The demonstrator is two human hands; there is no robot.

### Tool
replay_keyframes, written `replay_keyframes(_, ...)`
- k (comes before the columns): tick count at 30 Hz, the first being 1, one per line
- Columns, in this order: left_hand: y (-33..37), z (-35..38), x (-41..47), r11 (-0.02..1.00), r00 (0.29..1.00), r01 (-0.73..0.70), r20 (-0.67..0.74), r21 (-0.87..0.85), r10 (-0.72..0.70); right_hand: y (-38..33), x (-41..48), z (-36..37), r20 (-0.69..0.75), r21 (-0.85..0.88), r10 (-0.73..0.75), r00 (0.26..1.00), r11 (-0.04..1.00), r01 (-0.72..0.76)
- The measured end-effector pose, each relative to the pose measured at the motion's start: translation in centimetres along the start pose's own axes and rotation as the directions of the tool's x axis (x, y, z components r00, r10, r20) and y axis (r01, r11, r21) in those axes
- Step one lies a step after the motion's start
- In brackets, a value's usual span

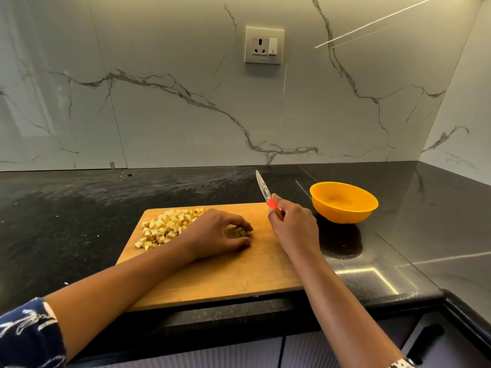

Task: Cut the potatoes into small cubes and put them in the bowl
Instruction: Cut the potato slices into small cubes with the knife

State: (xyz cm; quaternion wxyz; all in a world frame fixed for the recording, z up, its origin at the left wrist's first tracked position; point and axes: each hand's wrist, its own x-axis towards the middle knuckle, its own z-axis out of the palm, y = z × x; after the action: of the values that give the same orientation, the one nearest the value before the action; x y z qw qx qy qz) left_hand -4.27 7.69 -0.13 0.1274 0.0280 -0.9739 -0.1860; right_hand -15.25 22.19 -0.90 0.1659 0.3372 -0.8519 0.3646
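A wooden cutting board (239, 277) lies on the black counter. A pile of small pale potato cubes (167, 227) sits on its far left part. My left hand (218, 232) rests on the board beside the pile, fingers curled around a small potato piece (237, 231) that is mostly hidden. My right hand (292, 227) holds a knife (263, 188) by its red handle, blade raised and pointing away over the board's far edge. An orange bowl (344, 201) stands on the counter to the right of the board; it looks empty.
The black counter (79, 221) spreads left of the board and behind it. A marble wall with a socket (264, 45) rises at the back. The counter's front edge runs just below the board, with a cabinet handle (425, 341) at lower right.
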Motion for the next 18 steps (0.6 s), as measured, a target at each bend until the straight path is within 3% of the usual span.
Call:
replay_keyframes(10,-1.3,-0.9,0.1,0.989,0.994,-0.021,0.108,0.148,0.005,0.2,0.0,0.0,-0.002,-0.010,0.006,1.000,1.000,-0.006)
replay_keyframes(18,-2.5,-3.7,0.2,0.999,0.938,-0.020,0.345,-0.030,0.029,0.1,0.1,0.0,0.007,0.006,0.019,1.000,1.000,-0.019)
